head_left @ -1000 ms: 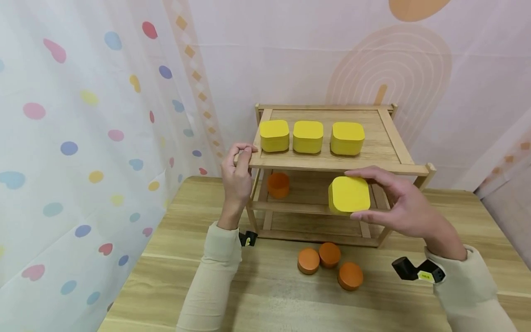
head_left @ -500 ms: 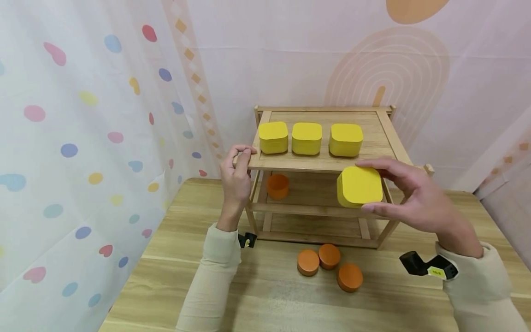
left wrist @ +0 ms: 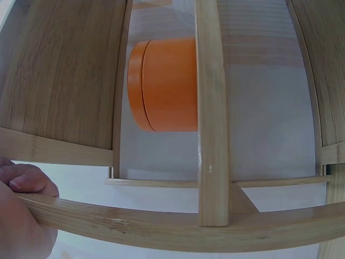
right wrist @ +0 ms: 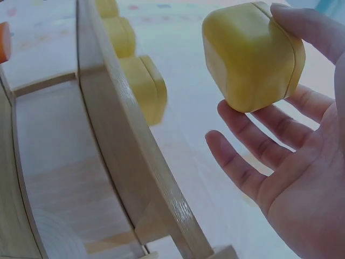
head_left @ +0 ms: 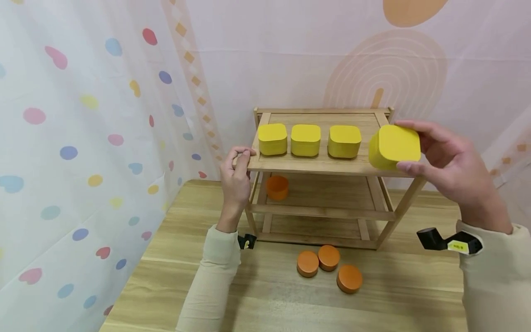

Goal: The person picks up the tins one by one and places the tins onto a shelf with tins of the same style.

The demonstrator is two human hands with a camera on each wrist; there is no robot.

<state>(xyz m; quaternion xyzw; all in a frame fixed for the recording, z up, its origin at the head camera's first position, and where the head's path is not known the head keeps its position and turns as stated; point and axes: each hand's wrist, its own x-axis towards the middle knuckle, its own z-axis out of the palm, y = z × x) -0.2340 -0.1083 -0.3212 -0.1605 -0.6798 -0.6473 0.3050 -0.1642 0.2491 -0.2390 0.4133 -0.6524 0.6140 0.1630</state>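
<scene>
Head view shows us no readable writing. Our right hand (head_left: 452, 170) pinches a yellow box (head_left: 394, 146) above the shelf's (head_left: 315, 163) top right corner; our left hand (head_left: 235, 177) grips its left edge.

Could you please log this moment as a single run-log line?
right hand: holds yellow box at top shelf's right end | left hand: grips rack front-left corner | top shelf: three yellow boxes
</scene>
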